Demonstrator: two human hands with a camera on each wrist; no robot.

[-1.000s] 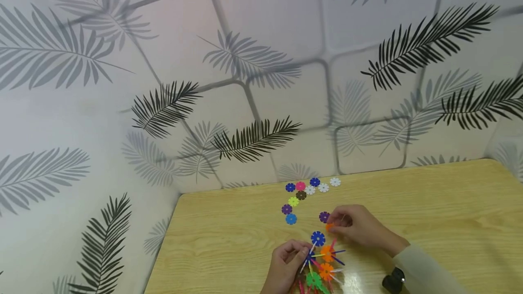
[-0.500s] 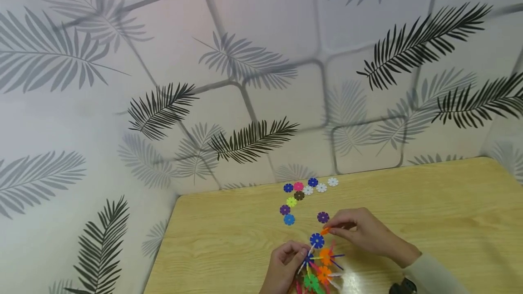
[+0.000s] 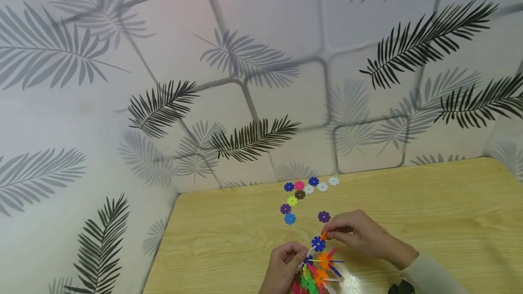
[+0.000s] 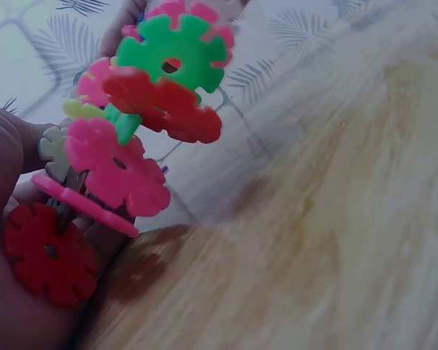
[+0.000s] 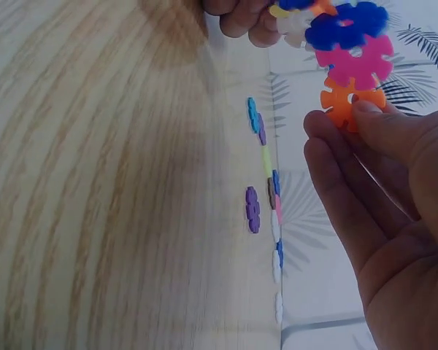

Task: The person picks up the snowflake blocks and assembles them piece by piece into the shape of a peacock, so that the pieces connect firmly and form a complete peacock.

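Note:
My left hand (image 3: 283, 264) grips a cluster of interlocked plastic snowflake discs (image 3: 325, 261), in orange, green, pink, blue and white. Seen from the left wrist, a green disc (image 4: 150, 55), a pink disc (image 4: 106, 160) and a red disc (image 4: 47, 259) stick out near the palm. My right hand (image 3: 359, 235) pinches an orange snowflake disc (image 5: 339, 106) between thumb and fingers. That disc is right at the edge of the cluster's far side, beside a blue disc (image 3: 318, 243); in the right wrist view it overlaps a pink disc (image 5: 359, 64).
A loose purple disc (image 3: 324, 216) lies on the wooden table (image 3: 220, 235) just beyond the right hand. Farther back, several loose discs form a curved row, from a light blue disc (image 3: 290, 218) to a white disc (image 3: 333, 181) near the patterned wall (image 3: 286, 99).
My right hand has brought the orange disc away from the purple one, nearer to me, up to the blue disc. The cluster has turned a little in my left hand.

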